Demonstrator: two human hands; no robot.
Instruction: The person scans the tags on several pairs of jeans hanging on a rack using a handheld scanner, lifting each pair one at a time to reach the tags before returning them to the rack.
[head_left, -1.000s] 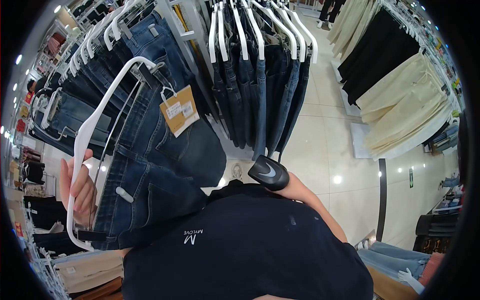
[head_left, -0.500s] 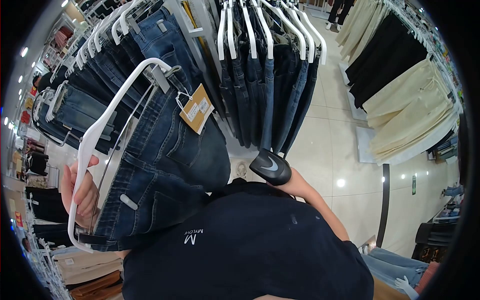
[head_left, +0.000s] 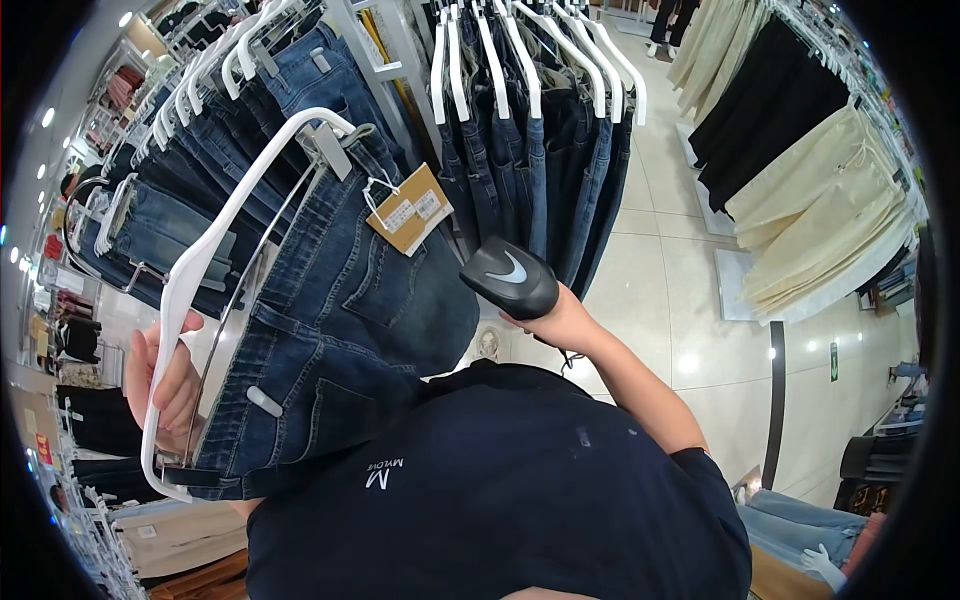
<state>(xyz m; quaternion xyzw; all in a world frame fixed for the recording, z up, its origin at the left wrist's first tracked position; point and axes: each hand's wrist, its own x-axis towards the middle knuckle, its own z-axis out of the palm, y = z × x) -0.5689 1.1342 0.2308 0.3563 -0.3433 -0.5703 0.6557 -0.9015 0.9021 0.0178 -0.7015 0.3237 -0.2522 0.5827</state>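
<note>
My left hand (head_left: pixel 168 385) is closed around a white hanger (head_left: pixel 188 270) at the left. Clipped along it is a pair of dark blue jeans (head_left: pixel 350 310), turned sideways, with a grey tab on the waistband. A tan tag (head_left: pixel 411 210) with white barcode labels hangs by a string near the upper clip. My right hand (head_left: pixel 552 318) grips a black handheld scanner (head_left: pixel 512 278) with a grey swoosh-shaped mark. The scanner's head points up and left, below and right of the tag and apart from it.
Racks of jeans on white hangers (head_left: pixel 493 70) stand ahead and at the upper left. Cream trousers (head_left: pixel 820 220) and black trousers (head_left: pixel 765 110) hang at the right over the tiled floor (head_left: pixel 650 270). A person's legs (head_left: pixel 670 22) show at the far top.
My right hand has moved up and left with the scanner, closer to the tag. The jeans have shifted slightly right, and the tag has tilted a little.
</note>
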